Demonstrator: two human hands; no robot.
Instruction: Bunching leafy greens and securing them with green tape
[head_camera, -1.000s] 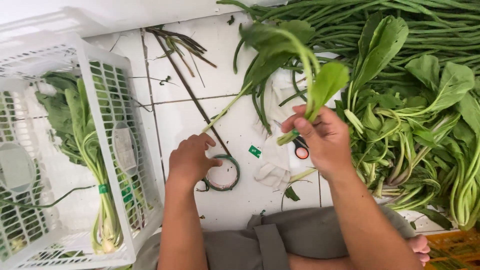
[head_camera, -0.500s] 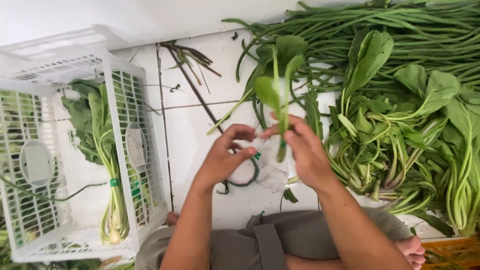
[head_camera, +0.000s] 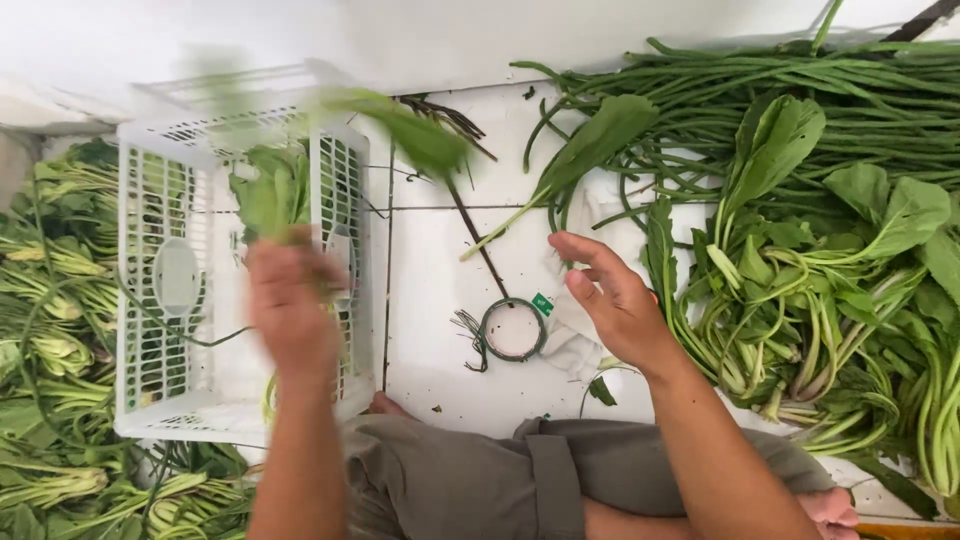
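Blurred left hand (head_camera: 292, 300), seemingly gripping greens (head_camera: 270, 195), over crate (head_camera: 150, 140).

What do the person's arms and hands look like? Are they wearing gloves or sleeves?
No gloves and no sleeves show. The left hand and the right hand are bare, and both forearms are uncovered as far as the picture reaches. No watch, ring or bracelet shows. The left hand is blurred, so small details on it cannot be told.

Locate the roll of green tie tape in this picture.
In the head view the roll of green tie tape lies on the white tiled floor, centre frame, just left of the open right hand.
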